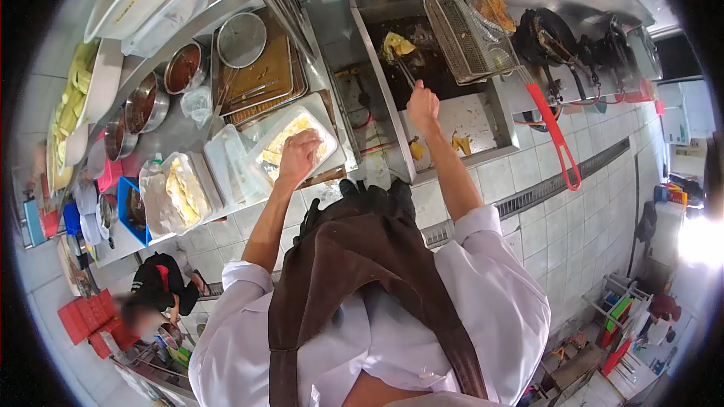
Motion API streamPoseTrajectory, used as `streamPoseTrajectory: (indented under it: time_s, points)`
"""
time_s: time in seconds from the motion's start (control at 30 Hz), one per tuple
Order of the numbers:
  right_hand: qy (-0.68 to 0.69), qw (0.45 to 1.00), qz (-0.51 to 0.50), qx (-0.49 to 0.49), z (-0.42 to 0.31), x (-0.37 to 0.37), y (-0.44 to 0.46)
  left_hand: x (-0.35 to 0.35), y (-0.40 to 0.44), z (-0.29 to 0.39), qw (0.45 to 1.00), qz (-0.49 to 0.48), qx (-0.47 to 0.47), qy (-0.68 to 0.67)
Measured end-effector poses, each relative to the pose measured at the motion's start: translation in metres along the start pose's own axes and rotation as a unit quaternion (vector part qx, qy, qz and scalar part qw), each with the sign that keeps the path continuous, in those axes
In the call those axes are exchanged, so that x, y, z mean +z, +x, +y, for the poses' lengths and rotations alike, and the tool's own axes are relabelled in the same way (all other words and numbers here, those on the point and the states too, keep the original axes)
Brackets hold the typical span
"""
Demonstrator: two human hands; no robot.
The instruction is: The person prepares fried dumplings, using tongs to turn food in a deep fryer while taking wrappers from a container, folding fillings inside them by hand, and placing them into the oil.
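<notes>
My right hand [424,105] is closed round the handle of metal tongs [407,74]. The tongs' far end reaches a golden fried piece of food [398,45] in the dark oil of the fryer [401,124]. My left hand [302,152] is over a white tub [329,136] of pale yellow food [275,149], fingers bent down into it. What its fingertips hold, if anything, is hidden. A few golden scraps [461,143] lie on the fryer's pale front ledge.
A wire fry basket [460,38] with a red handle [554,136] rests across the fryer. Black pans [550,34] stand further right. On the left counter are sauce pots [185,68], a sieve [241,39] and a lined container [181,194]. Another person [162,286] crouches at lower left.
</notes>
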State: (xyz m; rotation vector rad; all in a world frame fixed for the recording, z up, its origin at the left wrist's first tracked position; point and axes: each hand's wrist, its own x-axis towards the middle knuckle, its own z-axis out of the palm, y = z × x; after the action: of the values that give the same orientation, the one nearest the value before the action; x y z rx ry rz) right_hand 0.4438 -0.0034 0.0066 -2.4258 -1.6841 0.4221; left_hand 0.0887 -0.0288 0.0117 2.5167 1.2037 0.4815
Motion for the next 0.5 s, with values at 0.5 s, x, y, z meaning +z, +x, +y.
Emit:
streamPoseTrajectory:
  time_s: [0.5]
  points:
    - [0.003,0.959,0.279,0.044,0.007,-0.169,-0.059,-0.014,0.007,-0.024,0.984,-0.137,0.007,0.114]
